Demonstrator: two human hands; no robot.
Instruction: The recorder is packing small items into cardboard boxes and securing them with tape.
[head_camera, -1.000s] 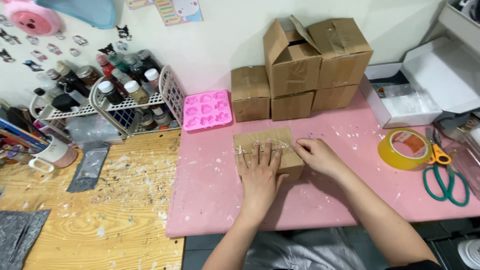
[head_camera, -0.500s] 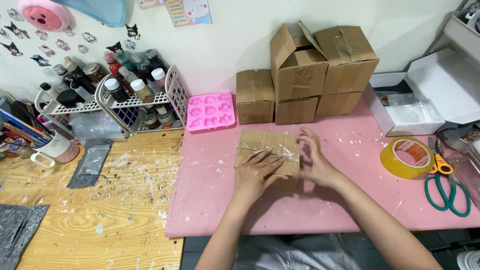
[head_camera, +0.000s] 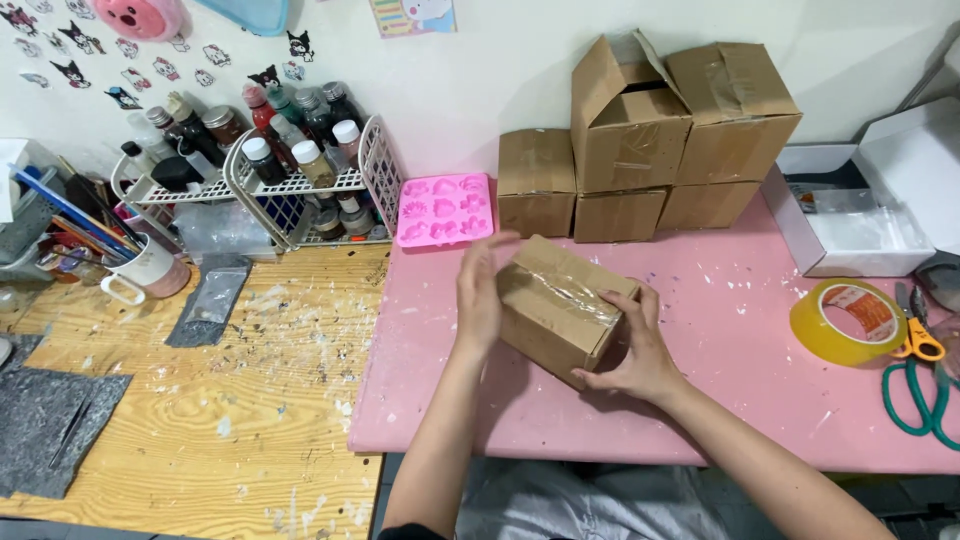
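Note:
A small brown cardboard box with clear tape along its top seam is tilted up off the pink mat. My left hand presses flat against its left end. My right hand cups its right lower corner from underneath. Both hands hold the box between them, just in front of my body.
Several brown cardboard boxes are stacked at the wall, one with open flaps. A pink silicone mould leans by a white wire rack of paint bottles. A tape roll, scissors and an open white box lie right.
The box lay flat under both palms a second ago. Now it is lifted and turned at an angle, with my hands moved to its two ends.

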